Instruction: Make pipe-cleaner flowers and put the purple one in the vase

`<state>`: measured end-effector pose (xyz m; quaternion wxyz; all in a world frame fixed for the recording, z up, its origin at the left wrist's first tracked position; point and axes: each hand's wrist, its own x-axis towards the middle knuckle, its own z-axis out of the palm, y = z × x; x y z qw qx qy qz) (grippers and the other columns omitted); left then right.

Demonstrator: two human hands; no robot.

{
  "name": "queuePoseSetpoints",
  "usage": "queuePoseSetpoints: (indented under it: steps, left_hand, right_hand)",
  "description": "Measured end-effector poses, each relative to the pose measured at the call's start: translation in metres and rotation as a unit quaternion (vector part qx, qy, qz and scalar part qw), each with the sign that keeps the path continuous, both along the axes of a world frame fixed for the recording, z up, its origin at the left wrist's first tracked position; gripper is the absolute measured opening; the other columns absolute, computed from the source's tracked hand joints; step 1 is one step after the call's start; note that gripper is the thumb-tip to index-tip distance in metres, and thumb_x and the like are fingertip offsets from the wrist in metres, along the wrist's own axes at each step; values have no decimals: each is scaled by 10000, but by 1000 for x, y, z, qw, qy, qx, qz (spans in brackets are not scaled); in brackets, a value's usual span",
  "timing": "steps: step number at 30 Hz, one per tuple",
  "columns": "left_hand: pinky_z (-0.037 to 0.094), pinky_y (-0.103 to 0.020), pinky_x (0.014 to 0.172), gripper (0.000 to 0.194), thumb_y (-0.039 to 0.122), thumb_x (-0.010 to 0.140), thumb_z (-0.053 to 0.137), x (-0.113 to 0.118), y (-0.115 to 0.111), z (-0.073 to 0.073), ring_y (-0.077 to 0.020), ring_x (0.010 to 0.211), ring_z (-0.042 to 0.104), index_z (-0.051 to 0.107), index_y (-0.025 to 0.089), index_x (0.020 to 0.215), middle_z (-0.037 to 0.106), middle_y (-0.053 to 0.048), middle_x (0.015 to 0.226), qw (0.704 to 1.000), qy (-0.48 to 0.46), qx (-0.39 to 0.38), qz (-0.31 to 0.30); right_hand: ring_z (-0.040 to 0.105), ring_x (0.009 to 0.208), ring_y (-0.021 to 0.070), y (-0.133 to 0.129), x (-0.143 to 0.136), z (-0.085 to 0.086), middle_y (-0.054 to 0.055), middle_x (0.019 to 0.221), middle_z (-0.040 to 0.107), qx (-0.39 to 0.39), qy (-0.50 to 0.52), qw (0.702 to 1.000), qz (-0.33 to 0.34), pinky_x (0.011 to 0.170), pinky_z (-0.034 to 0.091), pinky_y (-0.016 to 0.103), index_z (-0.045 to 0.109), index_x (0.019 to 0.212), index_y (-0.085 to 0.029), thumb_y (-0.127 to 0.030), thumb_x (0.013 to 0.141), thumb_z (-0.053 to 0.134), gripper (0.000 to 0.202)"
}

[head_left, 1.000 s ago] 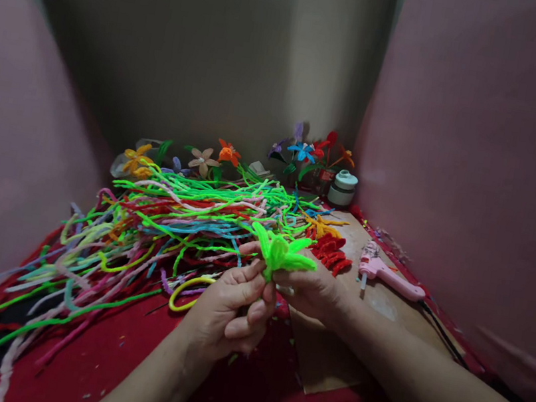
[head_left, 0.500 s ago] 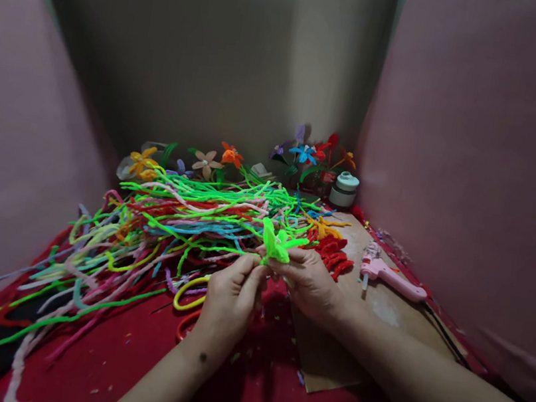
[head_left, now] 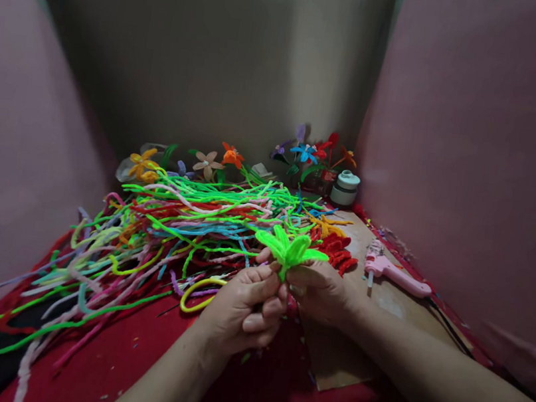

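A bright green fuzzy flower [head_left: 293, 250] with several spread petals stands upright between my two hands, above the red cloth. My left hand [head_left: 247, 305] has its fingers curled and pinches the flower's base from the left and below. From the right, my right hand [head_left: 320, 289] grips the same base between thumb and fingers. The fingertips of both hands meet there and hide the lowest part of the flower.
Many coloured fuzzy stems [head_left: 196, 207] are heaped at left and centre. Yellow-handled scissors [head_left: 190, 297] lie beside my left hand. A pink glue gun [head_left: 398, 274] rests on brown board [head_left: 345, 360]. Finished flowers [head_left: 207, 164] and a lidded jar [head_left: 345, 189] stand behind.
The green flower has turned more upright, its petals now fanned out towards the sides. My left hand has rolled over, showing its curled fingers, and both hands have shifted slightly right.
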<state>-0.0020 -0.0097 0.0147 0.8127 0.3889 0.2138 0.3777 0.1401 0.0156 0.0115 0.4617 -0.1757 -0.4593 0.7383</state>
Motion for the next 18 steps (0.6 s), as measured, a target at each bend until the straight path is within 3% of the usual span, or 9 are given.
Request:
queuePoseSetpoints:
  steps: [3,5,6,8,10,12,14,18]
  left_hand:
    - [212,-148,279,280,400,763,617,1,1,0,7,271,160,541,142,686,422,80,474,999,39,24,13]
    - [246,-176,321,277,388,810,545,2,0,1,-28,296,259,530,153,663,441,62,471,980,143,89,102]
    - [278,-190,360,271,369,816,533,3,0,1,-48,333,318,522,160,643,450,52,473,954,207,144,164]
    - [324,-212,463,243,318,802,548,3,-1,0,-83,444,403,513,172,611,461,40,497,864,319,271,280]
    - [320,-222,531,206,259,788,557,3,-2,-3,-97,522,410,508,183,603,455,38,533,781,376,363,342]
    - [309,-225,545,199,232,803,519,3,-2,-5,-102,540,396,502,190,609,442,39,547,753,390,394,354]
    - [309,-217,528,224,230,812,497,3,-1,-5,-95,527,383,479,188,593,427,42,540,782,374,367,339]
    - [243,-181,373,250,321,789,546,4,1,0,-48,379,278,446,183,606,392,71,499,926,244,162,237]
  right_hand:
    - [480,543,115,3,-1,-2,-22,557,563,-6,-6,1000,-8,565,393,262,653,652,-175,-222,596,684,80]
    - [481,550,109,8,-2,-6,-21,577,573,-8,-7,999,-34,583,396,263,657,646,-171,-215,601,700,77]
    - [482,559,106,10,-2,-8,-21,597,581,-9,-5,999,-50,595,398,263,661,656,-172,-211,600,711,84]
    - [485,586,107,13,-4,-12,-20,640,597,-5,-3,996,-85,611,397,265,669,676,-178,-211,594,735,111]
    - [494,613,119,15,-5,-16,-17,655,605,1,-11,994,-113,617,395,272,670,683,-181,-234,598,752,129]
    - [503,626,131,15,-6,-19,-13,638,604,6,-26,992,-126,616,391,280,669,678,-180,-263,599,765,149]
    - [501,620,132,15,-5,-21,-12,626,598,8,-35,991,-125,607,384,280,668,673,-178,-281,605,768,159]
    - [463,572,97,16,-4,-21,-17,642,585,15,-22,995,-101,573,364,255,664,660,-170,-274,626,758,144]
